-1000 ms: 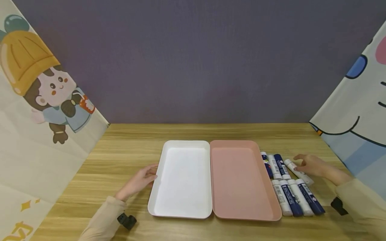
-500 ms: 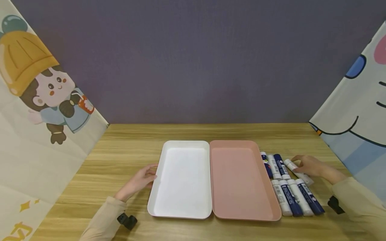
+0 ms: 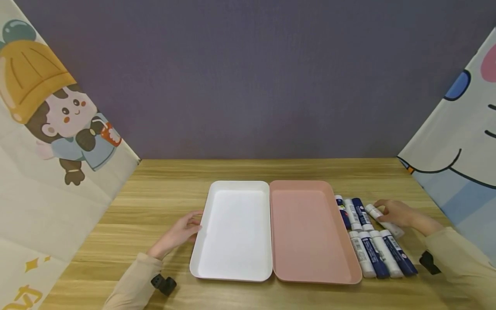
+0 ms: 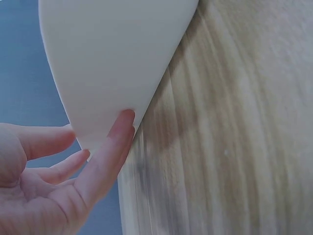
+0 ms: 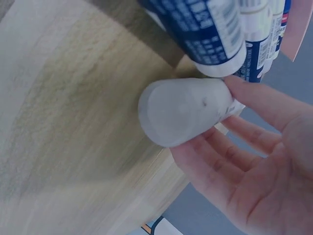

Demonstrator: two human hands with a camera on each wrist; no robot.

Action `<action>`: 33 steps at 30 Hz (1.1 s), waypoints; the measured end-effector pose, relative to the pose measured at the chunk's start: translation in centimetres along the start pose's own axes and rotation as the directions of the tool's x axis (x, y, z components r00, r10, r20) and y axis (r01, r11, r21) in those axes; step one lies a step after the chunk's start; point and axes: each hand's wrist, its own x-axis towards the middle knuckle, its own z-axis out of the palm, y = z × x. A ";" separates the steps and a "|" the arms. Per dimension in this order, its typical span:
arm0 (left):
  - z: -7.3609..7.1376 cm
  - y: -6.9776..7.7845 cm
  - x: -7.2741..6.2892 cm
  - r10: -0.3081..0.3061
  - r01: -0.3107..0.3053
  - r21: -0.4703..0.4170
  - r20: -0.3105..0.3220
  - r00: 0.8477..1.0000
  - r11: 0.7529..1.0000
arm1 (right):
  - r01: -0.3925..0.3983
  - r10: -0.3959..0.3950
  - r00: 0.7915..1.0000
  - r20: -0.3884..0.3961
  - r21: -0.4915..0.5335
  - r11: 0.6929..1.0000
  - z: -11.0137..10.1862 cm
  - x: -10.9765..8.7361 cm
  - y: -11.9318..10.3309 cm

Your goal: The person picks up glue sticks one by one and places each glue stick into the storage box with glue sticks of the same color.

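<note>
In the head view my left hand (image 3: 182, 232) is at the left side of a white tray (image 3: 203, 198); in the left wrist view its fingers touch the tray's outer wall (image 4: 112, 54), the thumb beside the rim. At the far right, my right hand (image 3: 399, 213) holds a white glue stick (image 3: 394, 230) that lies slanted on the table. The right wrist view has the thumb on one side of this white glue stick (image 5: 181, 110) and the fingers on the other, its round base toward the camera. A blue glue stick (image 5: 205, 34) lies close beside it.
Several blue and white glue sticks (image 3: 373, 254) lie in two rows on the wooden table (image 3: 174, 185), right of a pink tray (image 3: 310, 232). Both trays stand side by side. A dark panel (image 3: 248, 86) rises behind the table, with printed cloths (image 3: 31, 202) at the sides.
My right hand has come down slightly left onto the white glue stick, and its thumb and fingers have closed round it. The left hand and both trays have stayed put.
</note>
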 end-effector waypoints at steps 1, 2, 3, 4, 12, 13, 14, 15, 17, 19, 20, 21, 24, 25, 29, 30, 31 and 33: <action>0.0 0.0 0.0 0.000 0.000 0.001 -0.001 1.000 1.000 | 0.007 -0.007 1.000 -0.009 -0.001 1.000 0.0 0.0 0.0; 0.0 0.0 0.0 0.000 0.000 0.002 -0.002 1.000 1.000 | 0.017 -0.017 1.000 -0.018 -0.004 1.000 -0.1 0.0 0.0; 0.0 0.0 0.0 0.001 -0.001 0.004 -0.001 1.000 1.000 | 0.025 -0.025 0.999 -0.029 -0.004 1.000 -0.1 -0.1 0.0; 0.0 0.0 0.0 0.002 -0.002 0.006 0.000 1.000 1.000 | 0.034 -0.035 0.999 -0.041 -0.007 0.999 -0.1 -0.1 0.0; 0.0 0.0 -0.1 0.003 -0.003 0.000 0.001 1.000 1.000 | 0.034 -0.036 0.997 -0.064 -0.024 0.999 -0.8 -0.1 -0.3; 0.0 0.0 -0.1 0.001 -0.001 -0.001 0.000 1.000 1.000 | 0.031 -0.033 0.998 -0.061 -0.026 0.999 -0.9 -0.1 -0.3; -0.1 0.1 -0.1 -0.002 0.002 -0.003 0.000 1.000 1.000 | 0.031 -0.033 0.998 -0.061 -0.023 0.999 -1.0 0.0 -0.4; -0.1 0.1 -0.1 -0.004 0.004 -0.005 0.000 1.000 1.000 | 0.037 -0.038 0.997 -0.064 -0.022 0.999 -1.1 0.0 -0.5; -0.1 0.1 -0.1 -0.006 0.006 -0.004 0.000 1.000 1.000 | 0.051 -0.053 0.996 -0.072 -0.023 0.998 -1.4 0.0 -0.8; -0.1 0.1 -0.1 -0.008 0.008 -0.006 0.002 1.000 1.000 | 0.065 -0.068 0.994 -0.080 -0.039 0.997 -1.7 0.1 -1.2; 0.0 0.2 -0.1 -0.009 0.009 -0.007 0.003 1.000 1.000 | 0.074 -0.078 0.993 -0.087 -0.045 0.996 -1.8 0.1 -1.4; 0.0 0.2 -0.1 -0.010 0.010 -0.008 0.003 1.000 1.000 | 0.074 -0.078 0.993 -0.088 -0.047 0.996 -1.9 0.2 -1.6; 0.0 0.2 -0.1 -0.012 0.012 -0.015 0.007 1.000 1.000 | 0.079 -0.082 0.992 -0.094 -0.040 0.996 -2.3 0.4 -2.3; 0.0 0.2 -0.1 -0.012 0.012 -0.015 0.008 1.000 1.000 | 0.082 -0.086 0.992 -0.098 -0.039 0.996 -2.4 0.6 -2.6; 0.0 0.2 -0.1 -0.009 0.010 -0.019 0.010 1.000 1.000 | 0.088 -0.091 0.991 -0.101 -0.031 0.996 -2.9 1.1 -3.6; -0.1 0.2 -0.1 -0.008 0.009 -0.019 0.011 1.000 1.000 | 0.089 -0.092 0.991 -0.100 -0.033 0.996 -3.0 1.3 -3.9; -0.1 0.2 -0.1 -0.008 0.008 -0.018 0.011 1.000 1.000 | 0.087 -0.090 0.991 -0.099 -0.032 0.996 -3.1 1.4 -4.1; 0.0 0.2 -0.1 -0.007 0.007 -0.021 0.012 1.000 1.000 | 0.083 -0.085 0.992 -0.092 -0.033 0.996 -3.2 1.8 -4.7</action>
